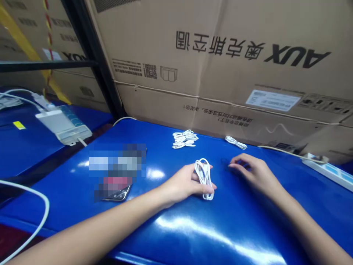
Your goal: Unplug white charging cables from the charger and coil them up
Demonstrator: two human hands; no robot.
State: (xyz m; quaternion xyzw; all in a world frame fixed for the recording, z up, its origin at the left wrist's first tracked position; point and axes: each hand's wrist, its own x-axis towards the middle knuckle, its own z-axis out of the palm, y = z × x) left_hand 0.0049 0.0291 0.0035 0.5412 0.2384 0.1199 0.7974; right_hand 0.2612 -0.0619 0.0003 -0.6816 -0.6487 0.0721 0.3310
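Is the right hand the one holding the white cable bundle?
No, the left hand holds the white cable bundle, and the right hand is apart from it.

A glossy blue table (234,213) bears a cluster of coiled white cables (184,139), with a lone white cable bundle (236,142) right of that cluster, a white power strip (331,170) farther right, and a partly pixelated phone (119,194) nearer and left.

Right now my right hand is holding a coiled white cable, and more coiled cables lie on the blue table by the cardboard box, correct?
Not quite: the head view shows your left hand holding the coiled white cable. More coiled cables do lie on the blue table by the cardboard box.
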